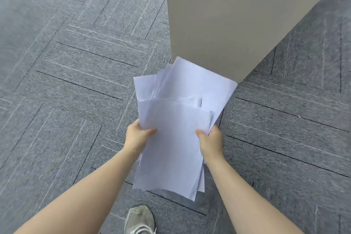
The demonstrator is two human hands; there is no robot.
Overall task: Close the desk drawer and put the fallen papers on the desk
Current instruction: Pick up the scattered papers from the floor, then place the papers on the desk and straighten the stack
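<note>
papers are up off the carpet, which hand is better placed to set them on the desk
Probably the right hand: it grips the papers on the side where the grey desk panel rises. The left hand holds the far edge. The desktop is out of view.

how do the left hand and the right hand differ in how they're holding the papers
The left hand grips the left edge of the papers; the right hand grips the right edge. The left thumb reaches farther across the top sheet than the right thumb. The left hand sits slightly higher in view than the right. Both pinch the same loose, uneven stack, thumbs on top, above the carpet.
</note>
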